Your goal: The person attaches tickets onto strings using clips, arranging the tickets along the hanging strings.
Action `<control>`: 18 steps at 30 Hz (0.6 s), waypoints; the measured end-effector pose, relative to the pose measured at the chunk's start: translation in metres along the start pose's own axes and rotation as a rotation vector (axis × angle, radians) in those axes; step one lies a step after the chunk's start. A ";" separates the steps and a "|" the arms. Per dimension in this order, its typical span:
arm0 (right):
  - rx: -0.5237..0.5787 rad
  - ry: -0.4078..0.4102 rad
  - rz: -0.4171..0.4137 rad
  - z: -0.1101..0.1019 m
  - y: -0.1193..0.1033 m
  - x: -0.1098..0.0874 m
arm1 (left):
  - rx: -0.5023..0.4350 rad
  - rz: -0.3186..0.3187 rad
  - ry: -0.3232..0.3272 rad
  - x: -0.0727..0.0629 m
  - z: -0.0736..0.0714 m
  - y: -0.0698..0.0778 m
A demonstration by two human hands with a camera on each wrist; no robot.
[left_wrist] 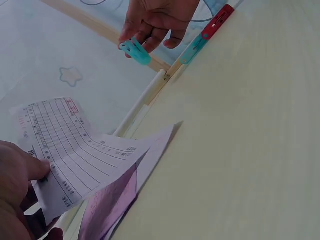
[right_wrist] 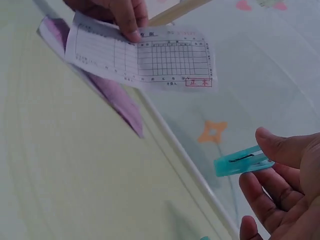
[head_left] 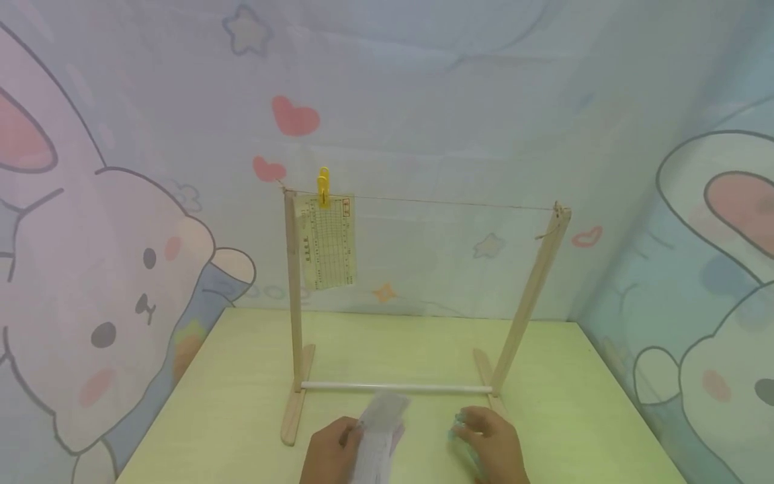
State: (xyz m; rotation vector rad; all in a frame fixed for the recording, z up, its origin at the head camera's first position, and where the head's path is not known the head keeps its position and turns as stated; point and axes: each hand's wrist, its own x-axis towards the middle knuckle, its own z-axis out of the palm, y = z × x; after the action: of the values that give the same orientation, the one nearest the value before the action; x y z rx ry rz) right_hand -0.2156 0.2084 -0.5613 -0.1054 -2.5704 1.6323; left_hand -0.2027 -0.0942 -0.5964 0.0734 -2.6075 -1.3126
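Looking down from the head view, both wrists are cut off by the bottom edge.
Hidden: the blue peg is almost wholly covered by fingers in the head view; the print on the slips is too small to read; a red and teal strip (left_wrist: 215, 25) by the frame foot is hard to identify.
Left hand: the left hand (head_left: 331, 452) pinches a white gridded paper slip (head_left: 379, 430) between thumb and fingers, lifting it just above the surface; a purple paper sheet (left_wrist: 107, 207) lies beneath it, partly covered.
Right hand: the right hand (head_left: 492, 444) pinches a small light-blue plastic clothes peg (right_wrist: 242, 161) between thumb and curled fingers, held just above the surface, near the frame's right foot.
Frame: a wooden drying rack with two uprights (head_left: 294, 296), a white crossbar (head_left: 396, 388) and a thin string (head_left: 447, 202); a yellow peg (head_left: 323, 186) clips a yellowish gridded slip (head_left: 326, 242) at the string's left end.
Open room: the pale green surface (head_left: 242, 403) lies bare left and right of the frame; most of the string is free.
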 end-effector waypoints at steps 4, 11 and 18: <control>0.117 -0.062 0.010 -0.013 -0.020 0.000 | -0.153 -0.014 -0.030 0.006 -0.010 0.002; 0.252 -0.149 -0.163 -0.041 -0.073 0.019 | -0.355 -0.002 -0.023 0.022 -0.045 0.043; 0.259 -0.189 -0.416 -0.077 -0.164 0.046 | -0.529 0.166 0.061 0.061 -0.089 0.104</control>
State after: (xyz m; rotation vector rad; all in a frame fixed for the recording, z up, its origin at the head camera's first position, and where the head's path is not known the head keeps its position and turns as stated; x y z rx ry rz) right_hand -0.2537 0.2125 -0.3782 0.5852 -2.2616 1.8477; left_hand -0.2373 -0.1109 -0.4516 -0.1813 -2.0823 -1.8453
